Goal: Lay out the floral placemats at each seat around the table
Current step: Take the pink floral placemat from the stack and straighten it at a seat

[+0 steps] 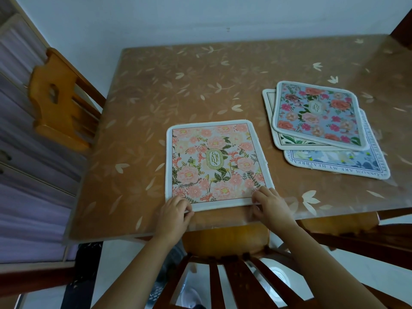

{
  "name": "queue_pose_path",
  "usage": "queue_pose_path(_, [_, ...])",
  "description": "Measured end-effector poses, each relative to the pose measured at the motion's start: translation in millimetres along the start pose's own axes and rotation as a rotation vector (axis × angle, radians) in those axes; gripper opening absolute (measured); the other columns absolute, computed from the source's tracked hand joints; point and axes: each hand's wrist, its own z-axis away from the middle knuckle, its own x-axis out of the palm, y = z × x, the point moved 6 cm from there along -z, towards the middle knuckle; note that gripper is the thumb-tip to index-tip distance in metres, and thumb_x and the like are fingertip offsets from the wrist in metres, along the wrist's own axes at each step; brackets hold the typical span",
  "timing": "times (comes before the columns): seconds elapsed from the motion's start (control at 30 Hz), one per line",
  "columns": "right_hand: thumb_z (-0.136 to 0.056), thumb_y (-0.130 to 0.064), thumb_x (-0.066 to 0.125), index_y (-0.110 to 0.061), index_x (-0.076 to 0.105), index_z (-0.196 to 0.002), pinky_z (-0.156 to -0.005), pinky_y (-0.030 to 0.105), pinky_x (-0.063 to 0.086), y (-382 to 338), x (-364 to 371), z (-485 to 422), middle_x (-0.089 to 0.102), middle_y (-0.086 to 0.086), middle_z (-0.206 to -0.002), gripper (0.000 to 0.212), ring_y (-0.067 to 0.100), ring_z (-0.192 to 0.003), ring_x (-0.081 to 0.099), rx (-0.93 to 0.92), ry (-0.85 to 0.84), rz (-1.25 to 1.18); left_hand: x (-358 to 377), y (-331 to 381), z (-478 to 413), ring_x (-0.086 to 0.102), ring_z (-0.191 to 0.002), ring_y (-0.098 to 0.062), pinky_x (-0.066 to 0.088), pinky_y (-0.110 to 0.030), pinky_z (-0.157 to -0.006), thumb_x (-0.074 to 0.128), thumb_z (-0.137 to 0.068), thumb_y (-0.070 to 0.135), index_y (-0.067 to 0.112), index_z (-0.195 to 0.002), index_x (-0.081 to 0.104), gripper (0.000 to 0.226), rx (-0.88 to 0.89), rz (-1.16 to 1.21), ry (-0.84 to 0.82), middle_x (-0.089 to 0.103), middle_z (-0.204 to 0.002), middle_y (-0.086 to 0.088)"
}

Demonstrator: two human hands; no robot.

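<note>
A pink floral placemat (pixel 214 162) with "GARDEN" at its centre lies flat on the brown table (pixel 156 90), near the front edge. My left hand (pixel 175 214) pinches its near left corner and my right hand (pixel 270 205) pinches its near right corner. To the right lies a stack of three more mats: a blue one with red and pink flowers (pixel 316 114) on top, a cream one (pixel 273 121) under it, and a pale blue one with lettering (pixel 338 162) at the bottom.
A wooden chair (pixel 229 264) stands in front of me, tucked under the table's near edge. Another chair (pixel 58 101) sits at the left side. A third chair (pixel 365 233) shows at the right. A white wall runs behind the table.
</note>
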Motion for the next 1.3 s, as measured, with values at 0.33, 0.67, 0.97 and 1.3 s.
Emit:
queue_pose_path(0.33, [-0.081,-0.006,0.062,-0.004,0.058,-0.082,-0.065,0.043,0.048,1.6,-0.6,7.9,0.06,0.012,-0.091,0.004,0.03,-0.081,0.05,0.019,0.126,-0.113,0.9,-0.9,1.2,0.053,-0.084,-0.023,0.039,-0.028,-0.067,0.07,-0.078,0.011,0.008,-0.077,0.059,0.011,-0.041,-0.005,0.015,0.059,-0.085,-0.007])
queue_pose_path(0.67, [-0.082,-0.005,0.06,-0.004,0.058,-0.08,-0.065,0.046,0.048,1.2,1.1,8.7,0.059,0.013,-0.089,0.004,0.031,-0.079,0.049,0.023,0.135,-0.089,4.6,-0.4,-0.6,0.05,-0.086,-0.023,0.037,-0.029,-0.071,0.066,-0.081,0.013,0.009,-0.076,0.059,0.01,-0.079,-0.029,0.013,0.059,-0.086,-0.007])
queue_pose_path(0.97, [-0.084,-0.008,0.057,-0.005,0.056,-0.083,-0.069,0.043,0.046,-0.4,3.4,8.5,0.058,0.012,-0.093,0.003,0.029,-0.084,0.048,0.036,0.114,-0.06,6.4,-2.1,-0.2,0.049,-0.086,-0.021,0.037,-0.028,-0.072,0.066,-0.081,0.018,0.01,-0.078,0.059,0.012,-0.083,-0.047,-0.002,0.058,-0.086,-0.005])
queue_pose_path(1.3, [-0.086,-0.026,0.052,-0.017,0.051,-0.104,-0.086,0.037,0.041,0.8,3.1,11.9,0.052,0.001,-0.111,0.02,0.022,-0.103,0.044,0.034,-0.003,0.042,5.2,6.4,1.6,0.045,-0.103,-0.018,0.038,-0.029,-0.085,0.058,-0.085,0.036,0.016,-0.103,0.054,0.027,-0.074,-0.172,-0.098,0.053,-0.107,0.0])
